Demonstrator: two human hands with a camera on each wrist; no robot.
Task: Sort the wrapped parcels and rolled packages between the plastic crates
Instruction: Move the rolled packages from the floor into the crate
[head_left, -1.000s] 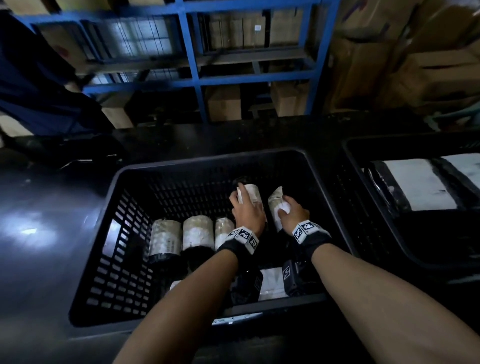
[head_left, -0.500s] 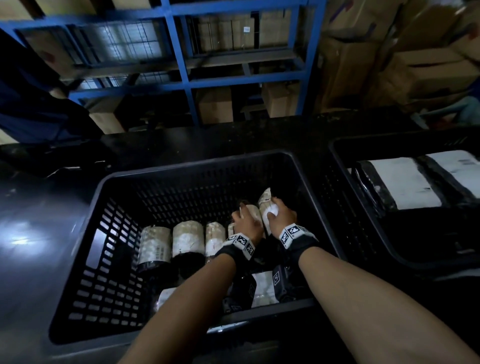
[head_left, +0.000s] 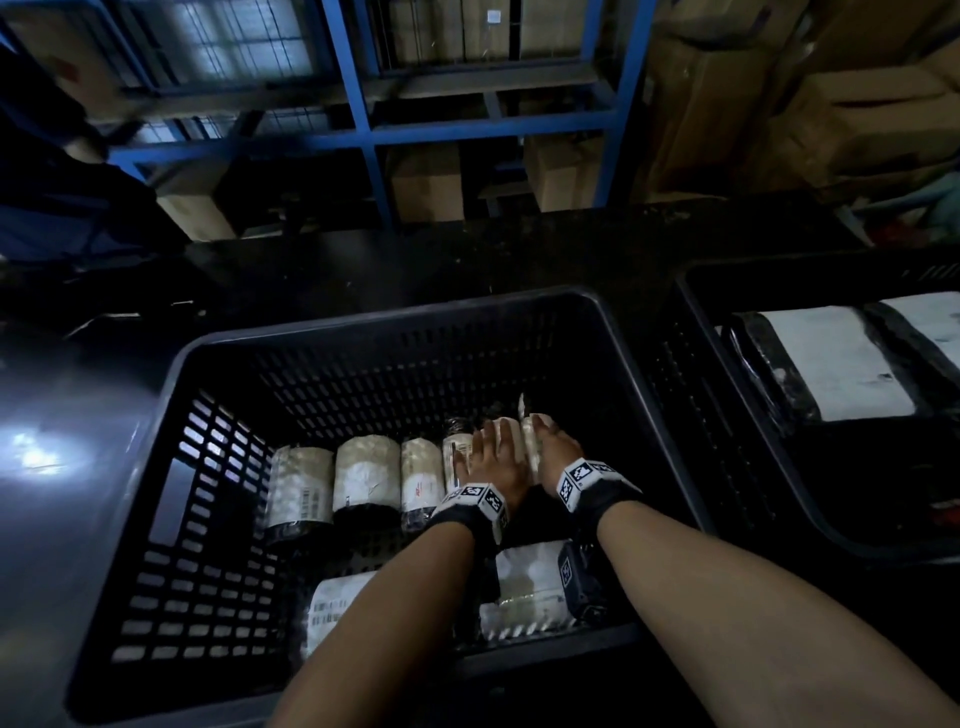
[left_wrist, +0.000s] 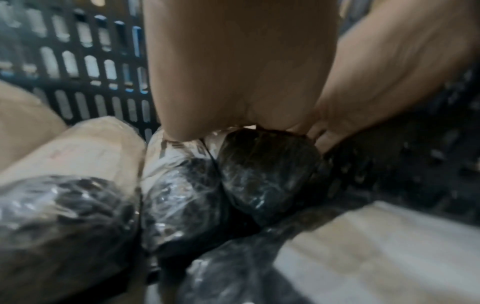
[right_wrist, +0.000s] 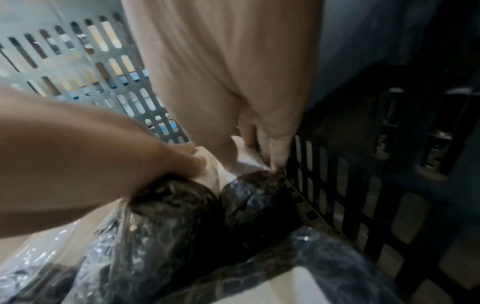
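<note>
In the head view a black slotted crate (head_left: 363, 322) holds a row of rolled packages (head_left: 366, 478), white-wrapped with black ends under clear film. My left hand (head_left: 493, 462) grips a roll (head_left: 508, 439) at the row's right end. In the left wrist view that roll's black end (left_wrist: 267, 164) shows under my palm. My right hand (head_left: 558, 452) grips another roll (head_left: 532, 434) just right of it. In the right wrist view this roll (right_wrist: 259, 195) lies close against the crate's right wall (right_wrist: 350, 205). Both hands are down inside the crate, side by side.
Two flat wrapped parcels (head_left: 530, 582) lie in the crate's near part, under my forearms. A second black crate (head_left: 685, 405) stands close on the right with flat white parcels (head_left: 831, 364) in it. Both sit on a dark table, and behind it stand blue shelving (head_left: 353, 104) and cardboard boxes.
Both hands have come down and toward me with their rolls, from tilted up near the crate's middle to the right end of the row.
</note>
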